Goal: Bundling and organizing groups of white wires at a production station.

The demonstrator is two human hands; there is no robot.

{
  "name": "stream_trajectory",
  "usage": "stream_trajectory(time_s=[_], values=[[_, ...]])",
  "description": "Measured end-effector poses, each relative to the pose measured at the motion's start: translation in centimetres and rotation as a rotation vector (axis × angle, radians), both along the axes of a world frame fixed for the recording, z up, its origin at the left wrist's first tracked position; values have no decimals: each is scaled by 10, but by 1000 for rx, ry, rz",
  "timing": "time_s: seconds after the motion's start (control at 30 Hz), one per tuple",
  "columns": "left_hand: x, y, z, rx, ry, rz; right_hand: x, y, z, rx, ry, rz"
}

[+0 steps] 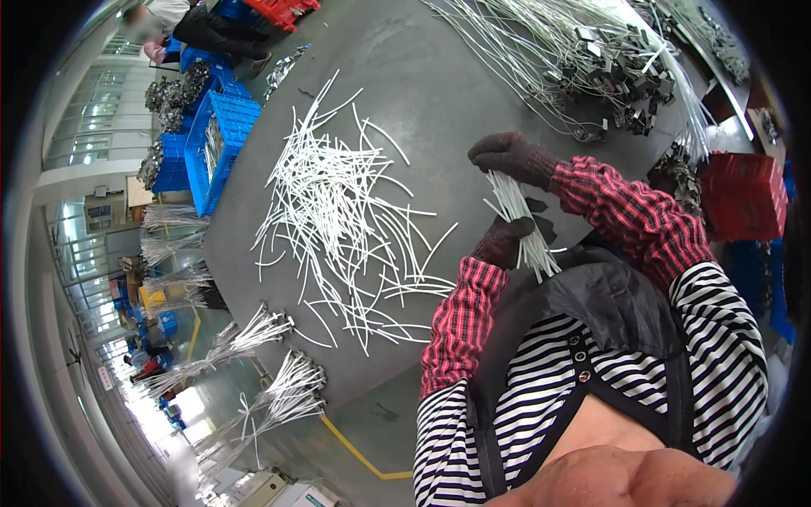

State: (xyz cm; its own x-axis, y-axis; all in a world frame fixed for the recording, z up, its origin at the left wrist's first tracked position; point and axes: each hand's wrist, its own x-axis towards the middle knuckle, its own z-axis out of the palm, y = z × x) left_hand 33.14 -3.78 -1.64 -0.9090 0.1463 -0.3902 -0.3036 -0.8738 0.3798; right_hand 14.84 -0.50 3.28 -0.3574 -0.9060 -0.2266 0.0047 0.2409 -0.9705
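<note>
A bundle of thin white tubes (509, 196) stands tilted in front of my body. My left hand (500, 240), in a dark glove, is closed around its lower part, and the lower ends stick out below the fist. At the bundle's upper end is my right hand (512, 158), also in a dark glove. Its fingers are bent together over the tube ends, and the palm side is hidden. Left of my hands, a loose heap of the same white tubes (329, 190) lies spread across the grey table (414, 93).
Long wires with metal ends (583, 63) are piled at the table's far right. Blue crates (232, 114) stand beyond the left edge, where bundled wires (291, 384) hang. A red crate (743, 198) is at my right. Another person (207, 29) stands at the far left.
</note>
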Motion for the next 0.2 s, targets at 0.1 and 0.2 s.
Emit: stream_trajectory(time_s=[0.1,0.2], values=[[-1,-1,-13,-178,-15,-15,20,2,-3,44,154,97],[8,-6,-35,-125,-101,-10,8,-9,-7,-79,-138,-142]])
